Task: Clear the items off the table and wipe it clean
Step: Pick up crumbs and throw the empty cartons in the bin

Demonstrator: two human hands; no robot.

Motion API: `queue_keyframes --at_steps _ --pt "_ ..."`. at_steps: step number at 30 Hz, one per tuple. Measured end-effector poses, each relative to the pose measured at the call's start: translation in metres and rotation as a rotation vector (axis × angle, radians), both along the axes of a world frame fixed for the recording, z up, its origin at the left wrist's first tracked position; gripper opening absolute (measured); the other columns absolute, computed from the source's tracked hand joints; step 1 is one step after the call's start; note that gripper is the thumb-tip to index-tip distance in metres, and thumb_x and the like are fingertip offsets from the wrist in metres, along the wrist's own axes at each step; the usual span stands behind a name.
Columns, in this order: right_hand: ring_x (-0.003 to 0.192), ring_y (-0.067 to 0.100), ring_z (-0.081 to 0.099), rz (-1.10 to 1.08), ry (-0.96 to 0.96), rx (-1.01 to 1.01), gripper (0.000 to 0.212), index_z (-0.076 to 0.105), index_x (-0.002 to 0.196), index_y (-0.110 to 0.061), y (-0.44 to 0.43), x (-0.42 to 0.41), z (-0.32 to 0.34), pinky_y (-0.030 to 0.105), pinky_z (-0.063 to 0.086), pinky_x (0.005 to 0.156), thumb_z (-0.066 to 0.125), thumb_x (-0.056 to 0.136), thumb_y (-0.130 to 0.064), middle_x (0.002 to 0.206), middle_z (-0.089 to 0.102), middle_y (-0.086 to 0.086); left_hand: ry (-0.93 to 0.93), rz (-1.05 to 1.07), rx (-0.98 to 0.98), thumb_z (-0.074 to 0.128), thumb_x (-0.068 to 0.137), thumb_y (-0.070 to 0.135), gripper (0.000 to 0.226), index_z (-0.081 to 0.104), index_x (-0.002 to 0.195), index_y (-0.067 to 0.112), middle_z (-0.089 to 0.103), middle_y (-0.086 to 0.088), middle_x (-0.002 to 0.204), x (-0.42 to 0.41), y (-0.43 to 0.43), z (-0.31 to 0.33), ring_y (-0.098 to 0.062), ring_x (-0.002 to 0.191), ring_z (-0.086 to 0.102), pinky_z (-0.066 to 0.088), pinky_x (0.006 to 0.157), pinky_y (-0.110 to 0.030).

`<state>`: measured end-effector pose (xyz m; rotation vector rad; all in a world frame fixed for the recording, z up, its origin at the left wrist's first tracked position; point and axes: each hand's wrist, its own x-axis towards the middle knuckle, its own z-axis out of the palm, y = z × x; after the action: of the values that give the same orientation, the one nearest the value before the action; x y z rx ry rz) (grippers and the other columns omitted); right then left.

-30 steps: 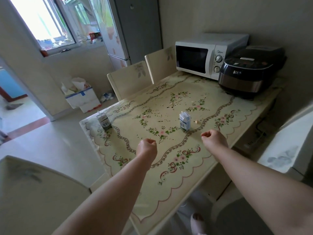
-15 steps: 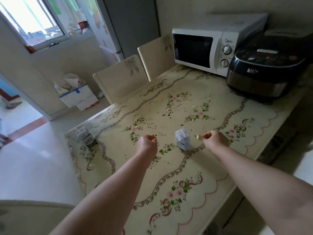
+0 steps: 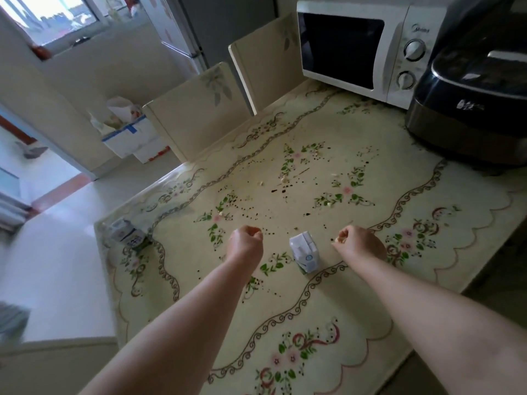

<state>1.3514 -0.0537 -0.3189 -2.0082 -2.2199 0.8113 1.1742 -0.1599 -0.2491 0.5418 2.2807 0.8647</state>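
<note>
The floral counter (image 3: 356, 280), littered with dark specks (image 3: 251, 212), carries a microwave (image 3: 368, 49) at 1 o'clock and a cooker (image 3: 470, 104) at 2. An upright carton (image 3: 305, 255) stands between the hands; a second carton (image 3: 128, 236) lies at 9 o'clock. The left grip (image 3: 246, 243) is fisted and empty; the right grip (image 3: 360, 245) pinches a pale crumb (image 3: 340, 239).

Far carton (image 3: 127, 238) blurred — whether right grip (image 3: 360, 245) pinches the crumb (image 3: 340, 239), unclear.

Table (image 3: 356, 295): covered by a cream cloth with a floral print.
Near centre: small white carton (image 3: 304, 253), upright.
Left edge: second carton (image 3: 127, 236), blurred.
Middle to far: pale crumbs (image 3: 285, 179) and dark specks (image 3: 251, 215), scattered.
Far right: white microwave (image 3: 368, 49), with a black rice cooker (image 3: 473, 95) just beside it on the right.
</note>
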Motion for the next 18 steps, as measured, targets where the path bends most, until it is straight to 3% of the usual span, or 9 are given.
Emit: queue_keyframes --at_steps 4,7,11,14,18 --pt "0.071 0.013 0.052 0.040 -0.072 0.038 0.019 0.061 0.097 -0.024 0.006 0.000 0.000 0.018 0.026 0.046 0.061 0.087 -0.040 0.089 0.062 -0.005 -0.009 0.010 0.013 0.051 0.098 0.019 0.025 0.061 0.119 0.009 0.065 -0.007 0.114 0.004 0.014 0.000 -0.018 0.086 0.062 0.052 0.076 -0.027" --pt "0.073 0.013 0.054 0.054 -0.079 0.044 0.020 0.063 0.096 -0.024 0.009 0.000 -0.001 0.019 0.030 0.047 0.060 0.087 -0.042 0.095 0.065 -0.004 -0.019 0.001 0.014 0.052 0.098 0.018 0.025 0.062 0.119 0.009 0.065 -0.007 0.114 0.007 0.022 0.000 -0.022 0.096 0.062 0.052 0.085 -0.031" --pt "0.077 0.014 0.054 0.077 -0.069 0.031 0.013 0.064 0.094 -0.026 0.011 -0.002 0.001 0.021 0.037 0.055 0.061 0.087 -0.037 0.100 0.064 -0.004 -0.019 -0.001 0.019 0.051 0.098 0.018 0.025 0.061 0.119 0.010 0.065 -0.008 0.113 0.007 0.028 0.001 -0.018 0.087 0.061 0.051 0.076 -0.025" --pt "0.082 0.015 0.056 0.083 -0.048 0.011 0.007 0.063 0.091 -0.028 0.012 -0.003 0.003 0.022 0.039 0.060 0.061 0.086 -0.032 0.101 0.062 -0.004 -0.024 0.012 0.030 0.051 0.098 0.019 0.025 0.061 0.119 0.010 0.065 -0.008 0.112 0.006 0.029 0.001 -0.023 0.091 0.063 0.047 0.075 -0.025" --pt "0.076 0.013 0.056 0.008 0.154 -0.010 0.006 0.060 0.088 -0.025 0.020 -0.009 0.011 0.020 0.037 0.054 0.063 0.084 -0.028 0.089 0.064 -0.005 -0.003 0.019 0.041 0.052 0.098 0.018 0.025 0.061 0.119 0.009 0.064 -0.008 0.113 -0.001 0.032 0.002 -0.012 0.080 0.055 0.049 0.073 -0.022"
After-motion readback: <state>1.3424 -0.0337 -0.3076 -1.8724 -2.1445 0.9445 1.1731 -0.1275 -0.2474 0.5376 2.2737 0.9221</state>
